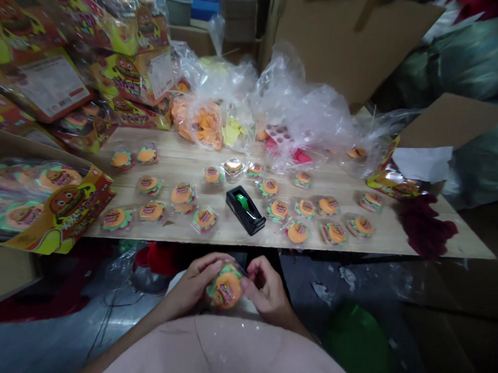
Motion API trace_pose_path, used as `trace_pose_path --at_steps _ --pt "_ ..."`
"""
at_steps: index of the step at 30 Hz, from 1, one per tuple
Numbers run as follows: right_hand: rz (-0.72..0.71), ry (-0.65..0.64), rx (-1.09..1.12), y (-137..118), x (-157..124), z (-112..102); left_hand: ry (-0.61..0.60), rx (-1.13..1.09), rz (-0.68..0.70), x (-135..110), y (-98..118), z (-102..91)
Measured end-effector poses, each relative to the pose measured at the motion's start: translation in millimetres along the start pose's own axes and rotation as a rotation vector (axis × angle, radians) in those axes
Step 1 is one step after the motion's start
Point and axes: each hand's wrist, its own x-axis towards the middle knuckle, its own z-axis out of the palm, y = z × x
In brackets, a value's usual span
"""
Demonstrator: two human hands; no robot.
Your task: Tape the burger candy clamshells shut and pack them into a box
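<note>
Both my hands hold one small burger-shaped toy in a clear plastic shell [225,288] just below the table's front edge, over my lap. My left hand [192,284] wraps its fingers round the left side of the shell. My right hand [268,292] pinches the right side with curled fingers. On the wooden tabletop [397,240] in front of me lie several more of the same packed burger toys [183,195], spread in loose rows. A black tape dispenser with a green roll [246,209] stands among them near the front edge.
Stacks of yellow-and-red display cards with burger toys [49,202] crowd the left side. Clear plastic bags of orange and pink parts [202,122] lie at the back. Cardboard boxes [350,41] stand behind. A dark red cloth [424,225] lies at the right, a green object [358,339] on the floor.
</note>
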Motion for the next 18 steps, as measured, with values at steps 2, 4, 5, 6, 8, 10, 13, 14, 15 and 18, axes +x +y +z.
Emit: trace_pose_path --at_steps 2,4,5,6,8,10,13,14,15,18 --pt "0.073 -0.043 0.134 2.3 -2.9 -0.9 0.14 -0.119 0.053 -0.5 -9.9 0.7" --pt "0.117 -0.057 0.219 2.4 -1.4 0.0 0.22 -0.159 0.091 -0.5 -15.0 2.4" --pt "0.122 -0.056 0.234 1.5 0.1 0.7 0.237 -0.157 0.109 -0.5 -15.7 3.2" --pt "0.119 -0.053 0.236 0.2 1.5 1.3 0.246 -0.146 0.121 -0.6 -15.5 3.8" --pt "0.105 -0.049 0.226 -3.4 2.8 1.8 0.255 -0.109 0.142 -1.7 -13.2 4.2" --pt "0.092 -0.04 0.218 -6.7 2.3 1.4 0.262 -0.06 0.168 -3.3 -10.6 3.6" --pt "0.073 -0.012 0.222 -6.7 3.6 1.5 0.27 -0.01 0.208 -1.9 -9.7 1.2" --pt "0.068 0.001 0.229 -4.7 6.0 2.3 0.269 -0.007 0.213 0.8 -10.4 -0.1" --pt "0.064 0.017 0.238 -1.5 9.4 3.3 0.263 -0.006 0.214 4.7 -11.7 -1.7" --pt "0.083 0.068 0.282 13.3 23.9 6.4 0.242 -0.023 0.205 21.8 -17.6 -8.8"
